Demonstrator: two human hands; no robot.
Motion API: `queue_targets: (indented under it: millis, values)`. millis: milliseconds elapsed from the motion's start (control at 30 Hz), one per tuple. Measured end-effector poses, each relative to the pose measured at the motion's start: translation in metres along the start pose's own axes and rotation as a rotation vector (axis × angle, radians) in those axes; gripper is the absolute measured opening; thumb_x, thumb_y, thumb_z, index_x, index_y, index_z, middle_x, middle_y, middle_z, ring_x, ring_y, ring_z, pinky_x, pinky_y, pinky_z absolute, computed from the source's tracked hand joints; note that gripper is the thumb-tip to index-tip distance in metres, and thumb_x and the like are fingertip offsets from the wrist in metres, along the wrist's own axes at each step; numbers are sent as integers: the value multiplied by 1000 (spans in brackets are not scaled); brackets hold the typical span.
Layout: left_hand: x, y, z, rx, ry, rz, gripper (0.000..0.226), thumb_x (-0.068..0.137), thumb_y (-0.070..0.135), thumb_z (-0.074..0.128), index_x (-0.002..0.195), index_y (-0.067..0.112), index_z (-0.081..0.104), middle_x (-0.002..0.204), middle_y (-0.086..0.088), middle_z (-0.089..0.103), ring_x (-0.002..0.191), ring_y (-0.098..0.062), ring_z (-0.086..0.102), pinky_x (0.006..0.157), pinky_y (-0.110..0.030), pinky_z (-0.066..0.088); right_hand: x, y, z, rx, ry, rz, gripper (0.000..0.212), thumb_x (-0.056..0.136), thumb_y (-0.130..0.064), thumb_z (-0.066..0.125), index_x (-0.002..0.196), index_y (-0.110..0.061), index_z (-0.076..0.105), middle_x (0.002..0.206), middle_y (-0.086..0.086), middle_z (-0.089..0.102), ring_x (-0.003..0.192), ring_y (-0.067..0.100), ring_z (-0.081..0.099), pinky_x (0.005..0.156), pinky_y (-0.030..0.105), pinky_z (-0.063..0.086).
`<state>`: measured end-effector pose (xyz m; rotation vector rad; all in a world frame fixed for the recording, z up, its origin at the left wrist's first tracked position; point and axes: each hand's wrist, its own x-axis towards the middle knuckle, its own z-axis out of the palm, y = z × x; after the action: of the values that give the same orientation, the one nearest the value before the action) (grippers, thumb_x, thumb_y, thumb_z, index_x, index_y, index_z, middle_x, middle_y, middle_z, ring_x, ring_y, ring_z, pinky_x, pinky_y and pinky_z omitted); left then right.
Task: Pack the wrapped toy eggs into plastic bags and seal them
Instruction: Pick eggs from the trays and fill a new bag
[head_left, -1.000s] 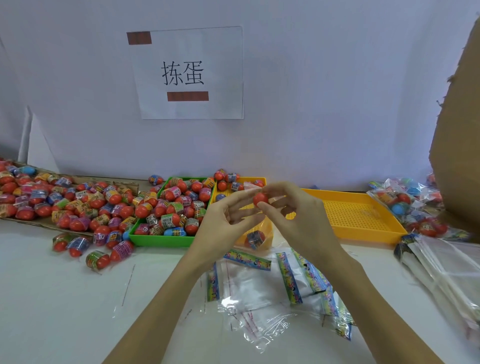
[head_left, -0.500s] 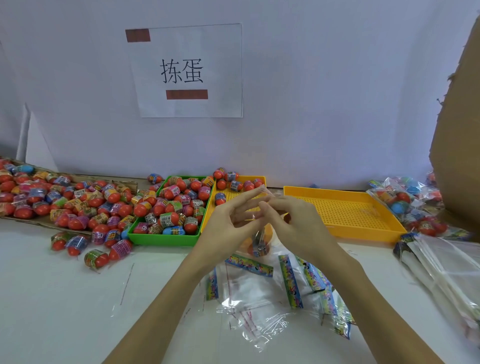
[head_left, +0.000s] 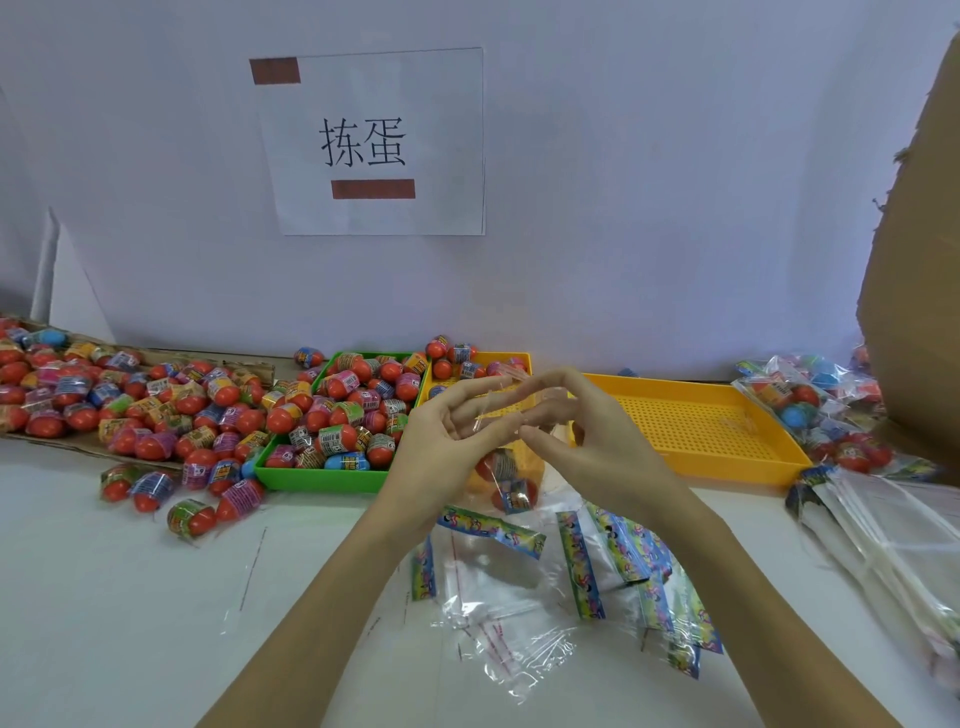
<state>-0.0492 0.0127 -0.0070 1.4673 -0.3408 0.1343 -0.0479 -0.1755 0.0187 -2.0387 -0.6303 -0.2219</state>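
Eggs (head_left: 506, 480) sit inside the clear bag (head_left: 511, 462) both hands pinch at its top; green tray (head_left: 317, 475) brims with more.

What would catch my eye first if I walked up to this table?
Probably the heap of bright toy eggs spread over the left of the table and filling the green tray. Next, the two hands, left and right, raised at the centre, pinching the top of a clear plastic bag with eggs hanging in it. Behind them, a paper sign hangs on the wall.
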Motion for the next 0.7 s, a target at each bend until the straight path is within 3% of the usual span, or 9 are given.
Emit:
queue_targets:
  millis: [167,333,433,500,633,700]
  values:
    - [1,-3,-2,6,35,0,33,93,11,78,126,18,72,115,-1,80,113,-19,75,96,-34,61,-2,-1,9,-195,43,-79,41,95,-29,72,130,-32,51,81,-17,73,84,7,65,86,30,46]
    - [1,1,-2,58,59,-28,31,93,20,80,124,19,73,113,1,80,108,-17,76,93,-33,62,0,1,11,-113,65,-100,47,95,-12,71,134,-29,52,82,-18,75,77,12,63,77,24,47]
    - [0,3,-3,248,9,-79,27,93,37,79,117,24,76,106,5,80,100,-13,77,89,-32,63,0,2,7,-86,169,-104,42,96,-13,71,131,-30,56,85,-18,73,89,6,66,80,16,46]
    - [0,4,-5,251,-15,-93,18,94,34,78,106,21,79,97,1,81,94,-15,78,83,-26,63,0,1,8,-50,218,-120,39,97,-14,69,130,-28,56,94,-15,73,97,6,67,82,13,46]
    - [6,7,-20,241,186,-40,9,92,26,80,93,18,77,89,-1,79,81,-12,75,69,-23,60,3,-1,15,91,412,-170,31,101,-9,61,130,-18,57,113,-10,70,107,11,68,83,20,54]
    - [10,5,-28,243,348,-13,9,92,24,80,93,16,74,85,0,76,76,-12,72,67,-22,57,3,4,17,83,402,-122,27,102,-4,58,126,-18,61,113,-10,70,108,10,67,86,24,55]
